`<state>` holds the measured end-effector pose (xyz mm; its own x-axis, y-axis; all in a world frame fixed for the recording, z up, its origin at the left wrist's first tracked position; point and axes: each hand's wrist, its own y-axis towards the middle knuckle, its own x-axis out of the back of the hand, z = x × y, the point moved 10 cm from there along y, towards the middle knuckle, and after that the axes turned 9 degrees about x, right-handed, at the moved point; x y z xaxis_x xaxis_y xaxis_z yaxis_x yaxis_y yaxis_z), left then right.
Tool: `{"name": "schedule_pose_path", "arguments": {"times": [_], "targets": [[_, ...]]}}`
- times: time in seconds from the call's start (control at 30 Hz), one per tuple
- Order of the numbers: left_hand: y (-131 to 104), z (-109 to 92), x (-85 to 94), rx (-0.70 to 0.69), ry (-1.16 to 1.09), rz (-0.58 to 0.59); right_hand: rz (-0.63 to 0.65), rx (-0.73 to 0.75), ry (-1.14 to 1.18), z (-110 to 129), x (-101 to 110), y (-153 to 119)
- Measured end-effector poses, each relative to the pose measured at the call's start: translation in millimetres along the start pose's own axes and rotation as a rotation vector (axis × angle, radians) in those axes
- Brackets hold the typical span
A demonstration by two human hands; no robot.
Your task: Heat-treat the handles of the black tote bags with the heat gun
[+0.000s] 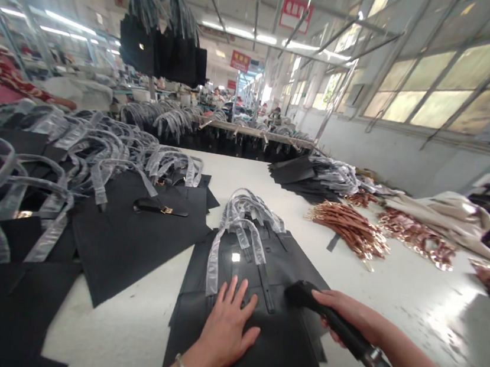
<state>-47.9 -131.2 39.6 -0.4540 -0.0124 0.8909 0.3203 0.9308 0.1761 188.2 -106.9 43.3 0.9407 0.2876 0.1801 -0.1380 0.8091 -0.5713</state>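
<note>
My left hand [227, 330] lies flat with its fingers spread on a black bag panel [277, 354]. That panel belongs to a stack of black pieces with plastic-wrapped handles [249, 220] at their far end. A dark strap [265, 290] runs down from one handle, just beyond my fingers, and a shiny square [236, 257] shows nearby. My right hand [344, 318] is wrapped round a black hand-held nozzle with a hose [335, 322]. The nozzle's head is over the right side of the stack; whether it touches the surface I cannot tell.
More black bag panels [140, 236] with wrapped handles are heaped on the left. On the white table [390, 308], brown straps with gold clasps [351, 229] lie to the right, beyond them dark pieces [303, 176]. Black bags [158, 48] hang overhead. A person's red patterned sleeve [7, 80] shows far left.
</note>
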Motion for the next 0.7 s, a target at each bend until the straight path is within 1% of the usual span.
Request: {"name": "schedule_pose_path", "arguments": {"times": [0.07, 0.17, 0.23, 0.3, 0.37, 0.43, 0.5, 0.53, 0.6, 0.7], "targets": [[0, -1, 0.9, 0.000, -0.005, 0.002, -0.019, 0.017, -0.021, 7, -1, 4], [1, -1, 1.1, 0.003, -0.001, 0.002, -0.099, 0.120, -0.047, 26, -3, 11], [1, -2, 1.5, 0.001, 0.009, -0.008, -0.145, 0.192, -0.055, 38, -5, 9], [-1, -3, 3.4, -0.007, 0.016, -0.033, -0.142, 0.221, -0.059, 42, -10, -1], [-4, -5, 7.0, -0.012, 0.014, -0.068, -0.081, 0.200, -0.062, 37, -21, -12], [-7, -8, 9.6, -0.024, 0.008, -0.087, 0.022, 0.143, -0.070, 26, -37, -20], [-9, -12, 9.1, -0.059, 0.008, -0.075, 0.118, 0.089, -0.088, 16, -56, -22], [-10, -15, 8.0, -0.084, 0.014, -0.062, 0.143, 0.076, -0.106, 14, -64, -20], [-10, -22, 4.6, -0.156, 0.036, -0.032, 0.132, 0.099, -0.156, 19, -77, -10], [-14, -29, -1.4, -0.257, 0.068, 0.005, 0.050, 0.215, -0.206, 44, -89, 5]]}}
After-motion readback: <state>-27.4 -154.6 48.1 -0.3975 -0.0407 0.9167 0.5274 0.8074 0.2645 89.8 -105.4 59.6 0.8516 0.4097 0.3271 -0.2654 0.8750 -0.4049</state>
